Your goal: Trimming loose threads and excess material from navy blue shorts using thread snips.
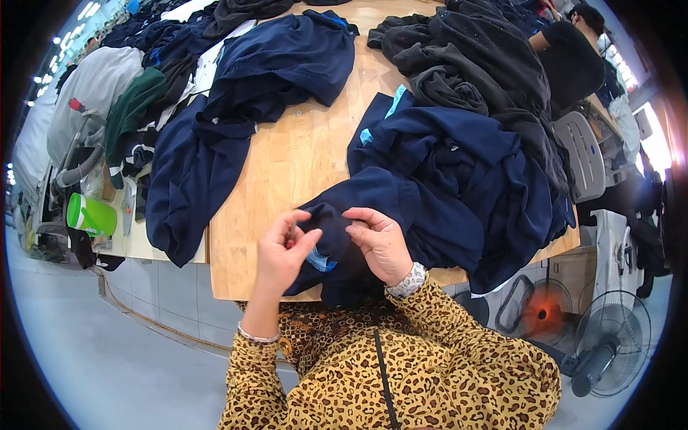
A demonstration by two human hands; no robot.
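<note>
A navy blue garment [373, 197] lies over the near edge of the wooden table, part of it drawn up between my two hands. My right hand [383, 247] pinches the cloth between thumb and fingers. On the other side, my left hand [282, 247] has curled fingers at the fabric's edge, its thumb a little apart from them; the exact grip is partly hidden. Just below the raised cloth, a light blue patch [322, 262] shows. More of the navy fabric hangs down in front of me.
Navy garments [283, 64] are heaped at the far left of the wooden table [287, 168]. Dark grey garments [466, 54] pile up at the far right. A green bucket [91, 215] stands left, a grey chair [579, 154] right. Fans [609, 344] are at lower right; a person [573, 64] is beyond.
</note>
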